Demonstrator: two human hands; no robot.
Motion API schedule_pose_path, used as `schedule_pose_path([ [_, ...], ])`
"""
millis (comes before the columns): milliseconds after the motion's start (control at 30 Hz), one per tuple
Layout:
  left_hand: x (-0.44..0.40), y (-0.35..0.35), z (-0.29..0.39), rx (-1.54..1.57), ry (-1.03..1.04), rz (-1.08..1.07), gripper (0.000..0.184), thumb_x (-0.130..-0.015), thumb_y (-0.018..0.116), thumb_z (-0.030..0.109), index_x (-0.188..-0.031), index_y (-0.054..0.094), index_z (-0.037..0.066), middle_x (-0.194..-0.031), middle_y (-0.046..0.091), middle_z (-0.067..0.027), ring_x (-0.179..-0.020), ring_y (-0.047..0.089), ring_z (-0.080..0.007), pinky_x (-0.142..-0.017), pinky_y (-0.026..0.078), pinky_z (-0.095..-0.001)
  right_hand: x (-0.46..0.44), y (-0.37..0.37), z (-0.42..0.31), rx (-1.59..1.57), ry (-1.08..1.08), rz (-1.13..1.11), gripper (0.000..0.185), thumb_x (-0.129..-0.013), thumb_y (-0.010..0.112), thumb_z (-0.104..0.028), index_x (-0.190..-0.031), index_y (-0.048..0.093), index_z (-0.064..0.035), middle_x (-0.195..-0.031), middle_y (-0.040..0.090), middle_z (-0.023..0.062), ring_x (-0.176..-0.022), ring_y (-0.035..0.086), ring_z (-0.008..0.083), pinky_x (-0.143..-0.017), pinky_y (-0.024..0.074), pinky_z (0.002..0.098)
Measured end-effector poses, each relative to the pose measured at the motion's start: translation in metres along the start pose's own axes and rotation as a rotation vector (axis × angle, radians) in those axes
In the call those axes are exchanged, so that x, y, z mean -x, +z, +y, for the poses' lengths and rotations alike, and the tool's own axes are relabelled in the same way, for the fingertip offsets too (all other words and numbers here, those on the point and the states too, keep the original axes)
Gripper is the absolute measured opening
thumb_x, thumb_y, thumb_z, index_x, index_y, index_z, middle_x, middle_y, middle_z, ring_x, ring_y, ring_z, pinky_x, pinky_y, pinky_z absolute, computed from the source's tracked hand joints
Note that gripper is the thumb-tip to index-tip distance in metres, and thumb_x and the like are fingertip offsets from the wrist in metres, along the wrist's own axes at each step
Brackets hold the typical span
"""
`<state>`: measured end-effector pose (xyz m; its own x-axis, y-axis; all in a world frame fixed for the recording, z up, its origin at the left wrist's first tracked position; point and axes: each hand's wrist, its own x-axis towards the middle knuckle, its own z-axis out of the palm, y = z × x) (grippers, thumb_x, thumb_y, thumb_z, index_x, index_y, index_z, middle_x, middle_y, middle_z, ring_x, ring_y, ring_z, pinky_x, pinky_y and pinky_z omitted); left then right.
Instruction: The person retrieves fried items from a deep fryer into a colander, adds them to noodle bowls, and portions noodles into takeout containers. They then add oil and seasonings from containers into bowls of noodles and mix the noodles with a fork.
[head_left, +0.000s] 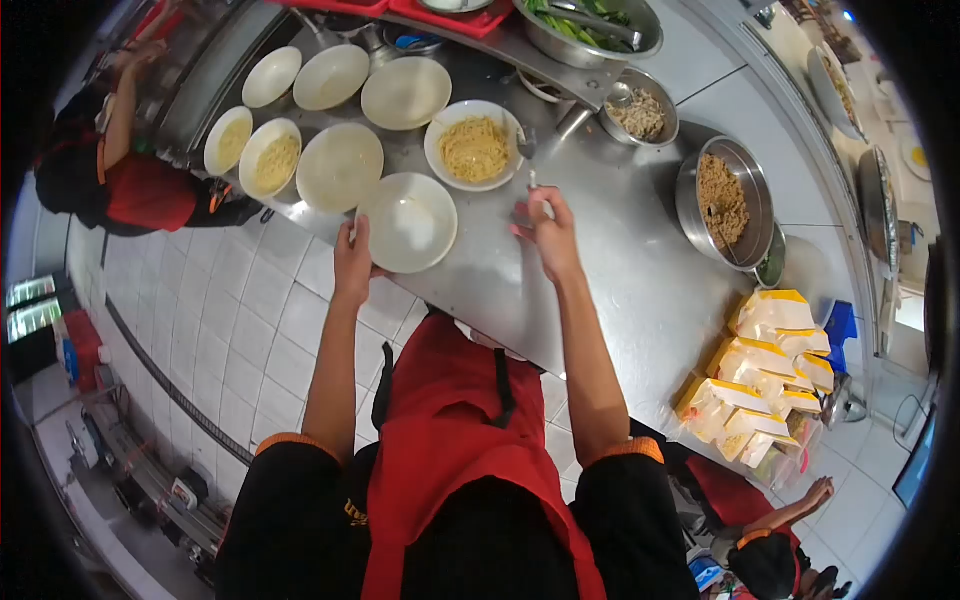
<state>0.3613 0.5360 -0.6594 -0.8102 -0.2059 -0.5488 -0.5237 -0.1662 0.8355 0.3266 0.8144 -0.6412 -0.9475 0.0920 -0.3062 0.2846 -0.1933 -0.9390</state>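
Observation:
At the front edge of the steel counter, my left hand (354, 262) grips the near-left rim of a white bowl (407, 222). Inside that bowl, a pale patch shows near the middle, perhaps glare or liquid. My right hand (550, 232) is closed around the handle of a metal spoon (528, 145), whose head points away from me. Just left of the spoon's head stands a white bowl of yellow noodles (473, 146). Another white bowl (340, 167) is beside the one I grip.
Several more bowls stand to the left, two with noodles (276, 163). A pot of minced topping (724, 200), a pan of shredded topping (640, 112) and a bowl of greens (590, 30) line the far right. Yellow-white boxes (760, 375) sit right. Co-workers (150, 190) stand at both sides.

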Motion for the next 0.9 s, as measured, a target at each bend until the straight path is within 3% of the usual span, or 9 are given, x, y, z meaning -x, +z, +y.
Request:
schedule_pose_path([
  [100, -0.006, 0.000, 0.002, -0.103, -0.021, 0.028, 0.056, -0.088, 0.054, 0.049, -0.119, 0.044, 0.004, -0.114, 0.050, -0.0128, -0.097, 0.057, -0.0195, -0.058, 0.051, -0.0280, -0.041, 0.029, 0.011, -0.029, 0.101, 0.046, 0.016, -0.096, 0.047, -0.027, -0.096, 0.051, -0.0122, -0.101, 0.052, 0.0029, -0.085, 0.056, 0.0163, -0.069, 0.0550, 0.0337],
  [167, 0.002, 0.005, 0.004, -0.096, 0.036, 0.098, 0.061, -0.086, 0.057, 0.046, -0.121, 0.039, 0.000, -0.115, 0.046, -0.0169, -0.098, 0.057, -0.0242, -0.058, 0.057, -0.0319, -0.050, 0.042, 0.006, -0.019, 0.109, 0.063, 0.018, -0.096, 0.046, -0.030, -0.094, 0.050, -0.0126, -0.094, 0.052, 0.0007, -0.082, 0.055, 0.0135, -0.065, 0.0552, 0.0323],
  [233, 0.024, 0.016, 0.021, -0.165, 0.049, 0.154, 0.058, -0.087, 0.059, 0.038, -0.124, 0.038, 0.000, -0.117, 0.044, -0.0198, -0.104, 0.052, -0.0295, -0.071, 0.054, -0.0410, -0.053, 0.052, 0.002, 0.001, 0.060, 0.109, 0.019, -0.096, 0.046, -0.030, -0.094, 0.050, -0.0123, -0.090, 0.053, 0.0003, -0.078, 0.054, 0.0117, -0.063, 0.0549, 0.0312],
  [300, 0.035, 0.023, 0.038, -0.892, 0.967, 0.292, 0.054, -0.086, 0.059, 0.033, -0.124, 0.041, -0.001, -0.116, 0.046, -0.0216, -0.108, 0.047, -0.0363, -0.088, 0.040, -0.0507, -0.057, 0.051, 0.006, 0.016, 0.038, 0.119, 0.018, -0.096, 0.046, -0.031, -0.094, 0.050, -0.0129, -0.089, 0.054, -0.0001, -0.076, 0.054, 0.0106, -0.062, 0.0541, 0.0297],
  [400, 0.008, 0.057, 0.081, -1.010, 0.869, 0.125, 0.051, -0.085, 0.055, 0.034, -0.119, 0.047, -0.003, -0.115, 0.049, -0.0225, -0.111, 0.041, -0.0409, -0.094, 0.027, -0.0533, -0.075, 0.043, 0.021, 0.043, -0.032, 0.135, 0.018, -0.096, 0.048, -0.030, -0.093, 0.051, -0.0122, -0.082, 0.055, -0.0010, -0.068, 0.052, 0.0089, -0.055, 0.0494, 0.0263],
  [567, -0.092, 0.108, 0.088, -1.213, 0.461, -0.065, 0.050, -0.089, 0.046, 0.041, -0.109, 0.053, -0.004, -0.107, 0.058, -0.0220, -0.113, 0.041, -0.0391, -0.092, 0.028, -0.0542, -0.082, 0.038, 0.016, 0.045, -0.130, 0.161, 0.019, -0.095, 0.050, -0.030, -0.092, 0.052, -0.0113, -0.079, 0.055, -0.0018, -0.058, 0.050, 0.0078, -0.048, 0.0423, 0.0233],
  [700, -0.084, 0.116, 0.097, -1.173, 0.619, -0.102, 0.042, -0.090, 0.047, 0.036, -0.105, 0.053, -0.003, -0.103, 0.061, -0.0224, -0.108, 0.047, -0.0369, -0.089, 0.033, -0.0506, -0.050, 0.037, 0.004, -0.040, 0.005, 0.277, 0.017, -0.097, 0.044, -0.029, -0.093, 0.051, -0.0138, -0.087, 0.055, -0.0024, -0.071, 0.053, 0.0073, -0.051, 0.0465, 0.0247],
  [800, -0.062, 0.123, 0.098, -0.677, 0.662, -0.449, 0.028, -0.093, 0.049, 0.026, -0.107, 0.047, 0.002, -0.093, 0.062, -0.0201, -0.076, 0.061, -0.0308, -0.071, 0.046, -0.0382, -0.003, 0.032, -0.002, -0.188, -0.011, 0.379, 0.016, -0.098, 0.041, -0.028, -0.094, 0.049, -0.0144, -0.093, 0.054, -0.0008, -0.077, 0.055, 0.0092, -0.053, 0.0507, 0.0266],
  [900, -0.017, 0.140, 0.102, -0.518, 0.496, -0.714, 0.029, -0.095, 0.046, 0.029, -0.109, 0.046, 0.004, -0.087, 0.062, -0.0156, -0.072, 0.060, -0.0204, -0.069, 0.047, -0.0335, 0.060, 0.016, -0.019, -0.354, -0.043, 0.480, 0.020, -0.097, 0.044, -0.031, -0.096, 0.048, -0.0117, -0.095, 0.055, 0.0000, -0.077, 0.056, 0.0087, -0.052, 0.0525, 0.0255],
])
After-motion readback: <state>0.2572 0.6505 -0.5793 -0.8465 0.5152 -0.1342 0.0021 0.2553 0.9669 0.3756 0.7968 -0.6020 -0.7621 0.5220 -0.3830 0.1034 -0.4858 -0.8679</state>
